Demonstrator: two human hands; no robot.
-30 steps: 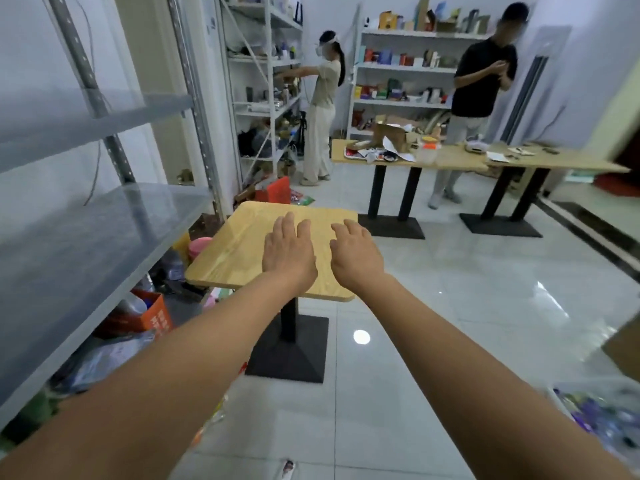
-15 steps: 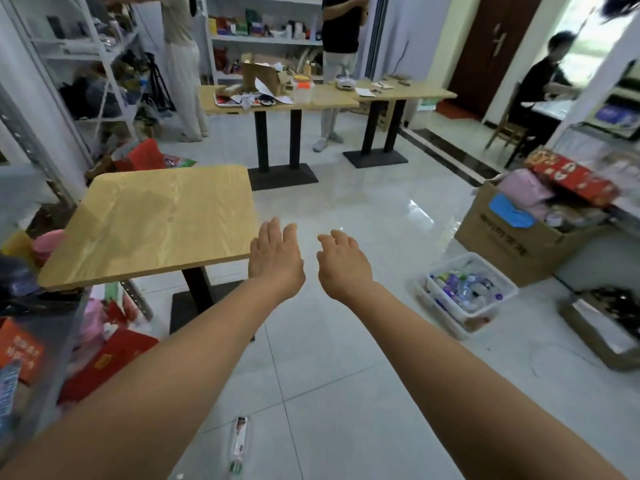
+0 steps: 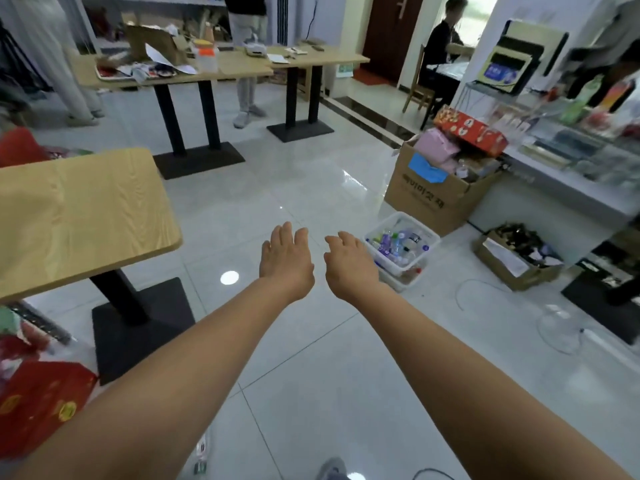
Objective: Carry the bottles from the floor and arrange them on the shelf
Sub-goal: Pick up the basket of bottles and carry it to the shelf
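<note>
A clear plastic bin (image 3: 428, 236) stands on the tiled floor right of centre, with several small bottles (image 3: 394, 244) lying inside it. My left hand (image 3: 285, 259) and my right hand (image 3: 349, 263) are stretched out in front of me, side by side, palms down, fingers relaxed and empty. The right hand is just left of the bin in the picture, well above the floor. A single bottle (image 3: 201, 448) lies on the floor near my left forearm. The grey shelf seen earlier is out of view.
A wooden table (image 3: 79, 216) on a black base stands at the left. A cardboard box (image 3: 433, 192) full of packages sits behind the bin, another low box (image 3: 516, 258) to its right. Two long tables (image 3: 221, 69) and several people are at the back.
My view has swung right, away from the grey shelf, and the bin of bottles has come closer. Both hands stay outstretched and empty.
</note>
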